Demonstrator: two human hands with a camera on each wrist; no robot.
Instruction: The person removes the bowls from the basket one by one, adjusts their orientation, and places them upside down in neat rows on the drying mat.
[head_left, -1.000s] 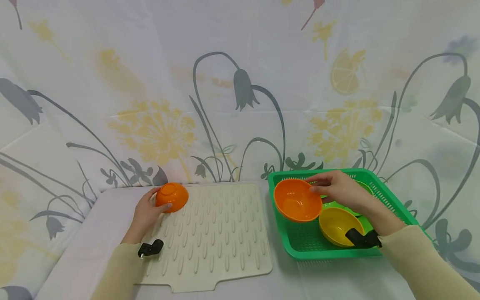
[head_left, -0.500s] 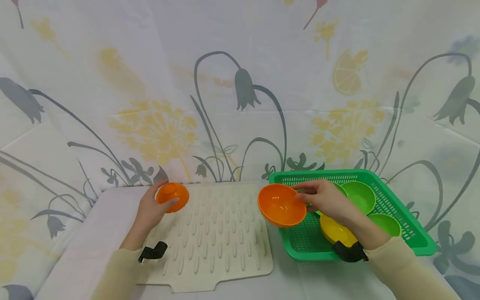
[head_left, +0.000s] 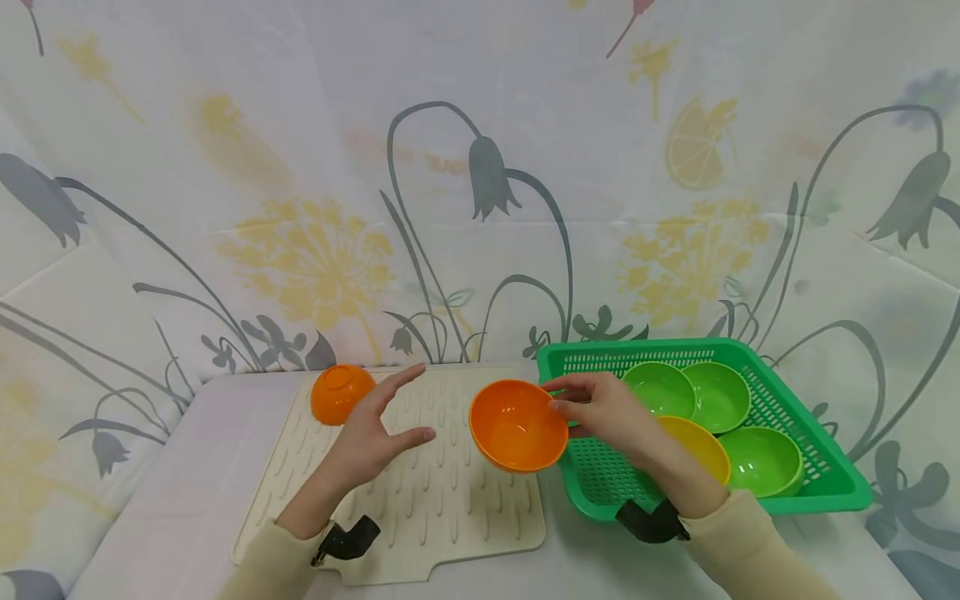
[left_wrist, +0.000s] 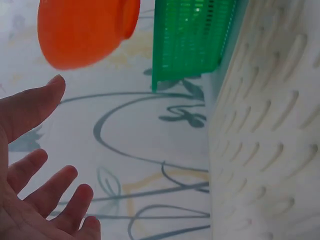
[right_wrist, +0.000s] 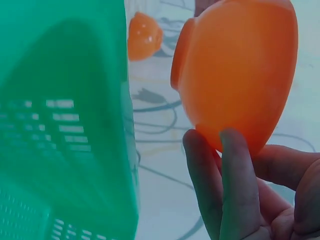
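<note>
My right hand (head_left: 611,414) pinches an orange bowl (head_left: 517,425) by its right side, above the right part of the cream drying mat (head_left: 442,517). The bowl's inside faces up and toward me. In the right wrist view, fingers lie under the wall of the same bowl (right_wrist: 235,75), with the thumb at its rim. My left hand (head_left: 369,442) is over the mat, thumb and fingers spread apart, holding nothing. Behind it, a second orange bowl (head_left: 341,393) lies upside down at the mat's back left corner. The left wrist view has the held bowl (left_wrist: 87,32) just beyond the left thumb.
On the right, a green plastic basket (head_left: 832,475) holds several green bowls (head_left: 761,460) and a yellow bowl (head_left: 701,446), partly behind the right forearm. A flower-printed cloth (head_left: 480,275) hangs behind the table. Black camera mounts sit at both wrists.
The right hand has carried its orange bowl left, from over the basket to over the mat. The left hand has let go of the overturned bowl and moved right, spreading its fingers.
</note>
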